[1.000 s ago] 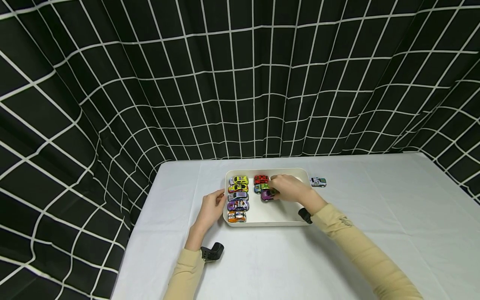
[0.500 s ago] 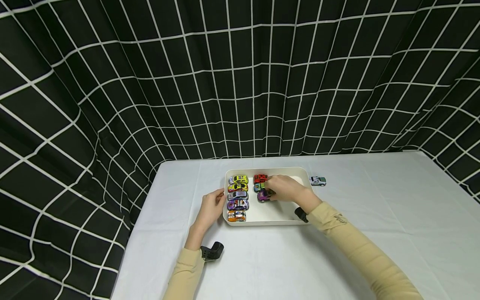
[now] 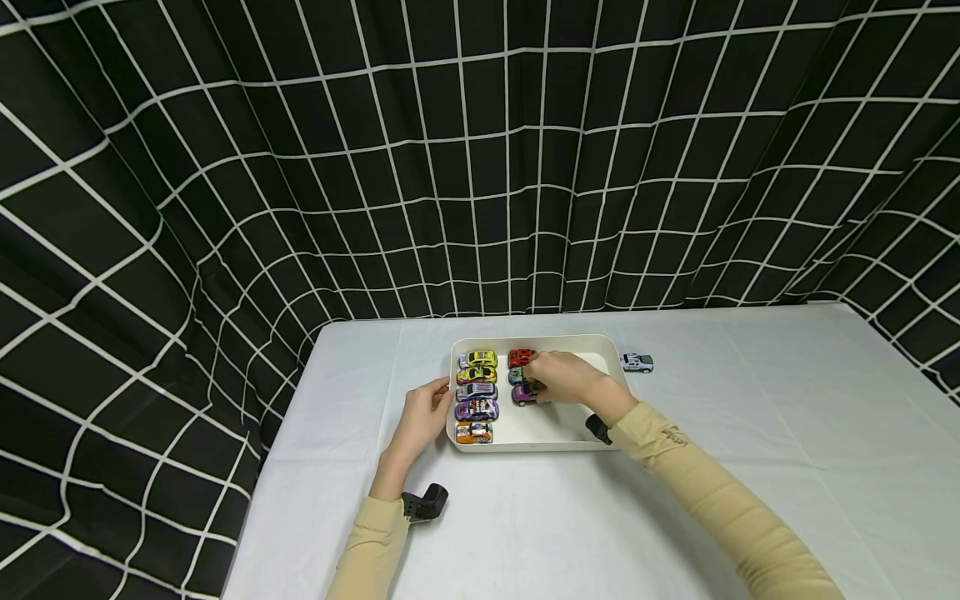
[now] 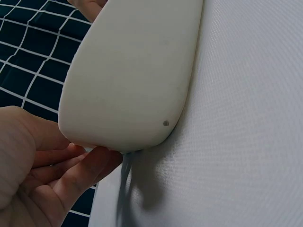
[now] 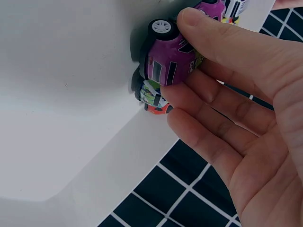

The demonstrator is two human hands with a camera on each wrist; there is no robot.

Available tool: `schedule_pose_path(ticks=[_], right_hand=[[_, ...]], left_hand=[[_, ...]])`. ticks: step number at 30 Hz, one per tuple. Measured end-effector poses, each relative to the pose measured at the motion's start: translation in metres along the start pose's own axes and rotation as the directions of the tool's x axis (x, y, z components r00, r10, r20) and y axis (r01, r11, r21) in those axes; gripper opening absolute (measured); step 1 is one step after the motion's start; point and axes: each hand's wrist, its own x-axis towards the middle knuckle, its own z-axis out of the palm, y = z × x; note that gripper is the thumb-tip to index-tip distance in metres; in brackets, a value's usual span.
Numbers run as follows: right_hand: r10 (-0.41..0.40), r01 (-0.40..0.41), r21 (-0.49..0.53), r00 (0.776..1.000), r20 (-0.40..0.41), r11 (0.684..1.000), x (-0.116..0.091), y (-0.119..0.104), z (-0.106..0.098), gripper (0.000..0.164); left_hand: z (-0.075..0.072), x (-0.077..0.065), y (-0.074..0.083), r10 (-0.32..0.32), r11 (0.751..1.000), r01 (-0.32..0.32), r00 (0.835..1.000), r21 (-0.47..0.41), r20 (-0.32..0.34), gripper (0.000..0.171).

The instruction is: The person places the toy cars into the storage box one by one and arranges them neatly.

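A white tray (image 3: 555, 442) holds several toy cars. My right hand (image 3: 567, 377) is inside it, pinching a purple toy car (image 3: 522, 394) between thumb and fingers. In the right wrist view that purple car (image 5: 163, 61) sits beside a green toy car (image 5: 152, 93), with a red toy car (image 5: 158, 109) beyond. In the head view my fingers partly cover the green car and the end of the red one. At the tray's left end, my left hand (image 3: 422, 417) touches the outside of the wall with its fingertips, as the left wrist view (image 4: 52, 175) also shows.
Along the tray's left side stands a column of toy cars: two yellow ones (image 3: 477, 359), a silver one (image 3: 476, 391), a purple-and-white one (image 3: 477, 410) and an orange one (image 3: 474, 432). A white toy car (image 3: 637, 362) lies on the tablecloth right of the tray.
My right hand has slid the purple car a little to the left, below the green car. The left hand stays at the tray's left end.
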Motion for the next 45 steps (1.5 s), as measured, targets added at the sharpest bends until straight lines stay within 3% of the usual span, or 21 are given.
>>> schedule_pose_path(ticks=[34,45], right_hand=[[0.017,-0.015,-0.049,0.999,0.037,0.999,0.0026,-0.0043,-0.0018,0.024],[-0.011,0.008,-0.098,1.0,-0.025,0.995,0.0004,-0.0052,-0.0064,0.027]], left_hand=[[0.0,0.0011,-0.0001,0.005,1.0,-0.005,1.0,-0.001,0.002,0.03],[-0.0002,0.0003,0.0,-0.004,1.0,0.004,1.0,-0.001,0.011,0.03]])
